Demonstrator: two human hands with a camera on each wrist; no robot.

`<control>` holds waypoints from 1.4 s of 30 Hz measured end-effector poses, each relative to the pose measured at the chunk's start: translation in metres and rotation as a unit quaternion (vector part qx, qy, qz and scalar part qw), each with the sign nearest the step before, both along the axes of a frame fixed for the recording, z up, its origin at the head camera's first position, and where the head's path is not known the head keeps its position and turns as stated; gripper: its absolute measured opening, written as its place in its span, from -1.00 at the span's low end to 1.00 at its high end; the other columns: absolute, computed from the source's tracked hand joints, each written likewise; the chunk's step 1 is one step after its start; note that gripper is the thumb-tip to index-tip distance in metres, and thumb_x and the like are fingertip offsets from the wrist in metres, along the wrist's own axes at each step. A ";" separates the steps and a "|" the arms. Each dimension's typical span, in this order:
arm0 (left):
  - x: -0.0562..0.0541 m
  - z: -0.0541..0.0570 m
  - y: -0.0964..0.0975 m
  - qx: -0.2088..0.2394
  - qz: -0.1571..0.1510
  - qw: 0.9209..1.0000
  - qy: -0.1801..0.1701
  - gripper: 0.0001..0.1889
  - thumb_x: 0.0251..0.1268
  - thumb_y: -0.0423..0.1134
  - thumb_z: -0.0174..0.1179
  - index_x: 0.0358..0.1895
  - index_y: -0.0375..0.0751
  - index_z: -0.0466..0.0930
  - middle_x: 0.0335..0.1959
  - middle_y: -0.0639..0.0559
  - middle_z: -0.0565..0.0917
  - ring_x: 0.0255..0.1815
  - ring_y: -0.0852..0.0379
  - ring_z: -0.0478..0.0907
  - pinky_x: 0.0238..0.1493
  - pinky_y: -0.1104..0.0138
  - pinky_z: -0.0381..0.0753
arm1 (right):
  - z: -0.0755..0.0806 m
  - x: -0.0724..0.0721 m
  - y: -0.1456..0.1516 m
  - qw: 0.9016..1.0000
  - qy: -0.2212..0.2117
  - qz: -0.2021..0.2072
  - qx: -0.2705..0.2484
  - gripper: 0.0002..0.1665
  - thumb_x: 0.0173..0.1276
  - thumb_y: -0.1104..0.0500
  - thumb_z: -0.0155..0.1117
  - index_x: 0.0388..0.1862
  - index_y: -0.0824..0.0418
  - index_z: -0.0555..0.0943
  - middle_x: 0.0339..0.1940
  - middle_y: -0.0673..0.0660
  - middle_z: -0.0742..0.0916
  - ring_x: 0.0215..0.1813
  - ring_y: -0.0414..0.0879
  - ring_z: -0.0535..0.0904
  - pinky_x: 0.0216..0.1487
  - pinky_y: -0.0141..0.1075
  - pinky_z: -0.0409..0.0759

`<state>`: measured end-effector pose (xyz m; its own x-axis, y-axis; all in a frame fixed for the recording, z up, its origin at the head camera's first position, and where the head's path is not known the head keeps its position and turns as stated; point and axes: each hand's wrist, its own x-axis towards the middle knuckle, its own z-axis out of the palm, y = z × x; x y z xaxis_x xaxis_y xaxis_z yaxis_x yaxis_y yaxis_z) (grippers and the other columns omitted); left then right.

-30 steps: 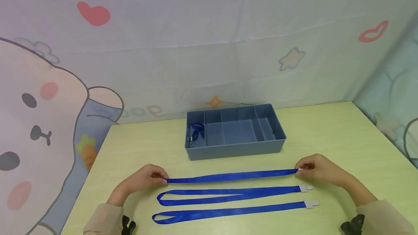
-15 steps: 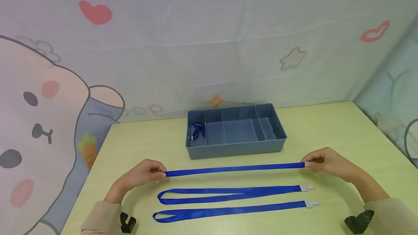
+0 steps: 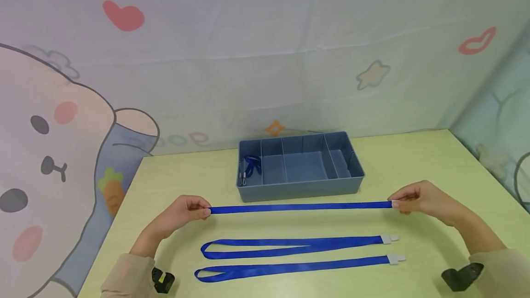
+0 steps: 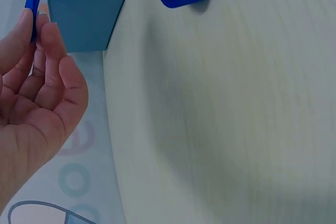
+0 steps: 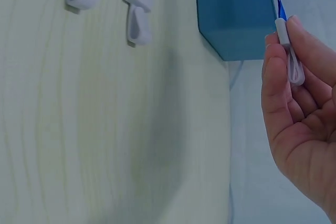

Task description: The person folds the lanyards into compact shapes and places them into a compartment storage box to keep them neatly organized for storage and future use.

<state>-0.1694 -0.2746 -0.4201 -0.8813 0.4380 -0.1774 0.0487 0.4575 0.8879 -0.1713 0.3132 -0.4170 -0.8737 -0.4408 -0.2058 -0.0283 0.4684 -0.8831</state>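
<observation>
A blue lanyard (image 3: 300, 207) is stretched straight between both hands, raised above the table in front of the box. My left hand (image 3: 182, 215) pinches its looped end between thumb and fingers. At the other end my right hand (image 3: 430, 203) pinches the white plastic clip (image 5: 284, 34), whose loop hangs down inside the palm in the right wrist view. Below, on the table, lie two more blue lanyards: a nearer one (image 3: 290, 268) and a middle one (image 3: 285, 242), each with its loop at the left and a white clip at the right.
A grey-blue divided box (image 3: 302, 190) stands at the back of the pale yellow table (image 3: 190, 174). Its leftmost compartment holds a bundled dark blue cord (image 3: 251, 165) with small metal clasps. Behind the table hangs a printed cloth (image 3: 248, 59).
Both hands have lifted the held lanyard up and away toward the box, drawing it taut and flat. The two lanyards on the table stayed where they were.
</observation>
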 end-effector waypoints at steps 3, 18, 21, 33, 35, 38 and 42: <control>0.001 0.005 0.002 0.001 0.005 1.000 -0.001 -0.76 0.30 -0.24 0.16 -0.18 -0.42 0.58 -0.37 -0.17 0.59 -0.27 -0.15 0.49 -0.11 0.10 0.53 | 0.005 0.001 0.001 1.000 -0.006 -0.013 -0.001 -0.57 0.29 0.19 0.26 -0.05 0.56 0.54 -0.29 0.17 0.72 -0.28 -0.02 0.64 -0.22 -0.20 0.65; 0.007 0.029 0.010 0.035 0.022 0.999 -0.034 -0.70 0.31 -0.20 0.16 -0.13 -0.44 0.53 -0.33 -0.09 0.60 -0.19 -0.07 0.53 0.06 -0.02 0.44 | 0.031 0.000 0.014 0.999 0.012 0.027 -0.025 -0.82 0.37 0.28 0.12 -0.16 0.33 0.62 -0.39 -0.01 0.69 -0.33 -0.05 0.59 -0.22 -0.22 0.62; 0.008 0.033 0.011 0.038 0.035 0.998 -0.045 -0.70 0.30 -0.19 0.17 -0.13 -0.42 0.53 -0.35 -0.03 0.60 -0.19 -0.03 0.54 0.04 0.07 0.48 | 0.036 0.000 0.014 0.999 0.015 0.032 -0.031 -0.83 0.38 0.28 0.11 -0.19 0.35 0.61 -0.40 0.00 0.69 -0.33 -0.07 0.59 -0.23 -0.24 0.63; 0.009 0.041 0.018 0.087 0.077 0.990 -0.082 -0.74 0.28 -0.21 0.18 -0.14 -0.38 0.58 -0.36 0.04 0.64 -0.31 0.19 0.56 -0.20 0.44 0.59 | 0.043 -0.006 0.016 0.980 -0.004 0.071 -0.184 -0.62 0.38 0.50 -0.16 -0.29 0.21 0.60 -0.42 -0.03 0.64 -0.42 -0.16 0.52 -0.36 -0.37 0.58; 0.010 0.043 0.021 0.099 0.079 0.988 -0.093 -0.75 0.28 -0.21 0.19 -0.15 -0.36 0.59 -0.38 0.05 0.65 -0.33 0.20 0.56 -0.23 0.46 0.59 | 0.045 -0.006 0.014 0.975 -0.004 0.086 -0.203 -0.59 0.38 0.52 -0.20 -0.30 0.21 0.59 -0.43 -0.03 0.63 -0.44 -0.16 0.49 -0.39 -0.38 0.55; 0.011 0.047 0.027 0.112 0.075 0.986 -0.103 -0.76 0.27 -0.22 0.19 -0.15 -0.35 0.59 -0.38 0.05 0.65 -0.36 0.21 0.55 -0.25 0.47 0.60 | 0.049 -0.006 0.009 0.970 -0.009 0.102 -0.219 -0.58 0.38 0.53 -0.22 -0.28 0.21 0.60 -0.42 -0.05 0.63 -0.43 -0.17 0.48 -0.39 -0.39 0.55; 0.012 0.055 0.037 0.125 0.060 0.985 -0.107 -0.76 0.28 -0.22 0.19 -0.16 -0.36 0.60 -0.39 0.05 0.65 -0.38 0.22 0.54 -0.26 0.48 0.59 | 0.056 -0.006 0.001 0.966 -0.024 0.108 -0.233 -0.57 0.40 0.51 -0.18 -0.23 0.21 0.64 -0.37 -0.04 0.67 -0.36 -0.21 0.57 -0.28 -0.41 0.61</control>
